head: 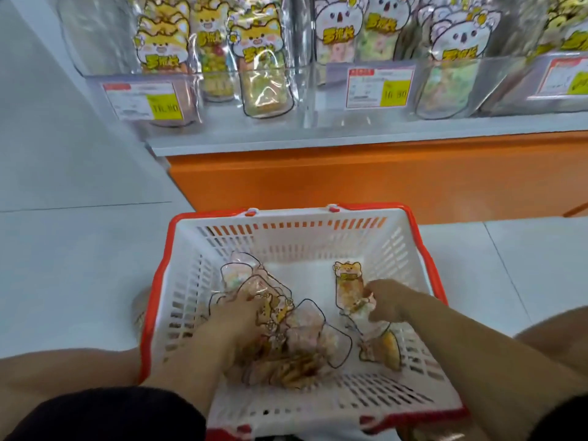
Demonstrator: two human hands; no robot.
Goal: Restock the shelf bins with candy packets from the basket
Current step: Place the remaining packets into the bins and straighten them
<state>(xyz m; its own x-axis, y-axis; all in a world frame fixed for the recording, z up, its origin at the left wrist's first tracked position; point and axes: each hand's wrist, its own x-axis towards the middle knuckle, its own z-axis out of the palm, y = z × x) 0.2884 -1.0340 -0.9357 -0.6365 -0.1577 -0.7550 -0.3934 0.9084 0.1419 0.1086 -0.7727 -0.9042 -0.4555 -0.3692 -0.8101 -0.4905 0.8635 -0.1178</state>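
Item: candy packet, right side of basket, pinched at near end by curled fingers of right hand. Long axis runs away from person, printed head toward shelf bins. Bins up and ahead, well apart. Also: left hand down on packet pile, grip not discernible. Basket on pale tiled floor, near orange plinth.

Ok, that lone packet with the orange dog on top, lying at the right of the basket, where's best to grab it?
Probably the flat dog-printed header of the packet. It lies flat on the floor of the basket, header toward the far wall and uncovered, so come from above and pinch that end. The near end is crowded by the right hand and another packet.
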